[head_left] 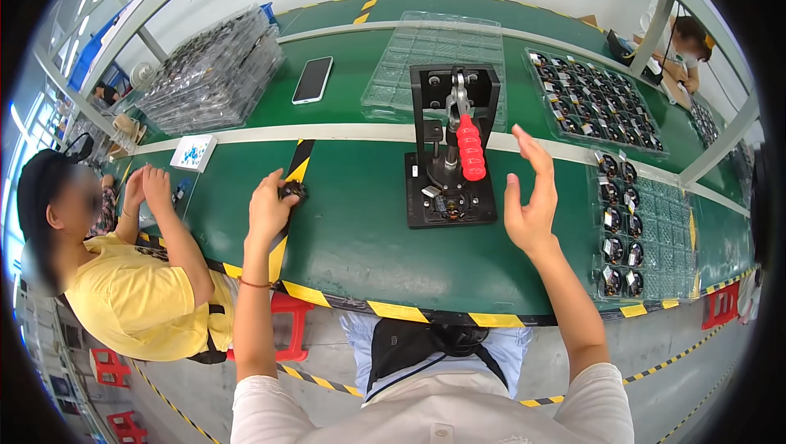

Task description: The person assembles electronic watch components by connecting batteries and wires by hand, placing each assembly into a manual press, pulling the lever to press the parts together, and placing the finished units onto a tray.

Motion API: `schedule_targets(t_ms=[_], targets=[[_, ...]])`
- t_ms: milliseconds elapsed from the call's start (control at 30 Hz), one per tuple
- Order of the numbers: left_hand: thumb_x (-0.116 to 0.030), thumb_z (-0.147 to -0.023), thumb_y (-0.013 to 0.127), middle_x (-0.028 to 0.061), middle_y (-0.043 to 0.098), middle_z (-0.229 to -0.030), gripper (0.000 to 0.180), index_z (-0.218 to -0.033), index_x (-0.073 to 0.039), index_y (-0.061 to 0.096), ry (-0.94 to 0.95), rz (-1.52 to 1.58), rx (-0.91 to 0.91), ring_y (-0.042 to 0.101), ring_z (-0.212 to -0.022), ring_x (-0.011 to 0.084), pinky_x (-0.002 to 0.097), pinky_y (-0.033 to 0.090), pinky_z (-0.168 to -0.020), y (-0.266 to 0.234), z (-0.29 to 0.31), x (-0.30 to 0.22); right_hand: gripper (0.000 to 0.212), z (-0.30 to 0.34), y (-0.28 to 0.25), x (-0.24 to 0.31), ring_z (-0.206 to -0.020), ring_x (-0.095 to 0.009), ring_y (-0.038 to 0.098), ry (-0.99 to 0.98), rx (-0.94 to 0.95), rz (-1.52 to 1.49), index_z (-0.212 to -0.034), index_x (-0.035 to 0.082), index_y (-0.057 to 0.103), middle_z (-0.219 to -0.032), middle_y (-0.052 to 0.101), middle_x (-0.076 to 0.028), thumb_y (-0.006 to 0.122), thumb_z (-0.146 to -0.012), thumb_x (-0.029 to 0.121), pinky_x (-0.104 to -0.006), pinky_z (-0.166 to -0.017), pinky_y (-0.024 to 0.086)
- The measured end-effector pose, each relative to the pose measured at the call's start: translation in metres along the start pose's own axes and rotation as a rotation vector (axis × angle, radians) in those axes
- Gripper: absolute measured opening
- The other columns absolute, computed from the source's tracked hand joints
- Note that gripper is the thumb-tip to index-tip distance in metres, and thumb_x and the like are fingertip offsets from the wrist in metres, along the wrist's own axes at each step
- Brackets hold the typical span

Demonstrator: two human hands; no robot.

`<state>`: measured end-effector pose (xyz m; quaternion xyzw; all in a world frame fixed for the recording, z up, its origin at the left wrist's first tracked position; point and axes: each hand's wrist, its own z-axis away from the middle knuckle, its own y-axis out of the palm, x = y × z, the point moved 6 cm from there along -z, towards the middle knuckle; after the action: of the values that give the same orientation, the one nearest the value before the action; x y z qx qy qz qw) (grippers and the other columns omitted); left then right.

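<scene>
My left hand (269, 210) is closed on a small dark round part (292, 191), over the black-and-yellow tape strip on the green bench. My right hand (533, 202) is open, fingers apart with nothing in them, just right of a black toggle-clamp press (417, 198). The press's red ribbed handle (471, 149) points down toward me, and my right hand is apart from it. On the press's base, below the plunger, sits another round part (449, 208) with black and copper-coloured pieces.
Right of me lies a clear tray (667, 239) partly filled with round parts; a fuller tray (596, 104) is behind it. Clear trays (214, 75) are stacked back left, near a phone (313, 81). A co-worker in yellow (139, 296) sits left; another person (684, 55) is far right.
</scene>
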<state>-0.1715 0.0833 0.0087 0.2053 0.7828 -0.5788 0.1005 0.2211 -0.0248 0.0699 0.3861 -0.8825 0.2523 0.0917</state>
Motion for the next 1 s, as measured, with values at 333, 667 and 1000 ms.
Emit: schedule_targets(t_ms=[333, 667, 1000], targets=[[0.005, -0.088, 0.054, 0.0072, 0.060, -0.095, 0.015, -0.101, 0.001, 0.049, 0.042, 1.004, 0.547, 0.062, -0.081, 0.0118, 0.0232, 0.052, -0.067, 0.016, 0.010, -0.143, 0.040, 0.014, 0.011, 0.040, -0.081, -0.025, 0.061, -0.283, 0.086, -0.079, -0.101, 0.011, 0.065, -0.099, 0.062, -0.007, 0.069, -0.064, -0.002, -0.0348, -0.067, 0.049], [0.008, -0.087, 0.051, 0.0074, 0.060, -0.101, 0.030, -0.113, -0.004, 0.042, 0.204, 1.395, 0.668, 0.057, -0.086, 0.0080, 0.0226, 0.052, -0.065, 0.059, 0.022, -0.241, 0.034, 0.013, 0.008, 0.037, -0.081, -0.020, 0.057, -0.272, 0.413, -0.117, -0.095, 0.017, 0.070, -0.103, 0.064, 0.001, 0.070, -0.064, 0.003, -0.0323, -0.069, 0.045], [0.009, -0.075, 0.058, 0.0081, 0.048, -0.115, 0.012, -0.080, -0.001, 0.054, 0.384, 1.230, 0.736, 0.052, -0.096, 0.0141, 0.0230, 0.049, -0.069, 0.065, 0.035, -0.239, 0.028, 0.018, 0.016, 0.033, -0.072, -0.021, 0.056, -0.133, 0.355, -0.252, -0.090, 0.007, 0.065, -0.085, 0.061, -0.002, 0.077, -0.065, 0.005, -0.0343, -0.069, 0.047]])
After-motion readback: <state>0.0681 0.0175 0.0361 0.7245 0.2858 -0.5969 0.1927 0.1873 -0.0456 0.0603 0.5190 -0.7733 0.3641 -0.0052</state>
